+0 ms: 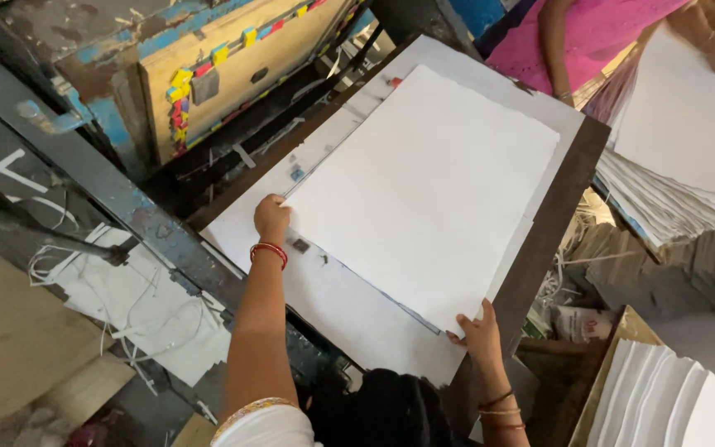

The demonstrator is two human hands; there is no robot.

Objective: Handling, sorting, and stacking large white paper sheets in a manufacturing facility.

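- Press [233,58]: one big machine fills the upper left, blue and worn, with a tan board edged by small coloured blocks. It faces the table, so a sheet squared on the table sits right before it.
- Table [539,240]: one dark-edged slab running diagonally, white on top, with a few small dark marks near the left edge.
- Sheet [424,190]: one large white sheet, rough along its far edge, lies flat on the table, held at two near corners. I judge the corners are pinned so it can be lined up against the strip along its near edge.
- Stacks: two in view. One fanned paper stack [672,199] sits at the right beyond the table; a second white pile [664,397] stands at the lower right.
- Other person [589,33]: one, in pink, at the top right, with a hand on a loose sheet over the fanned stack.
- Left hand [272,219]: curled, fingers together, pressing down on the sheet's left corner; a red bangle on the wrist.
- Right hand [480,335]: fingers together, nipping the sheet's near corner at the table edge; thin bangles on the wrist.
- Scraps [126,306]: white offcuts litter the floor at the left, too tangled to count.
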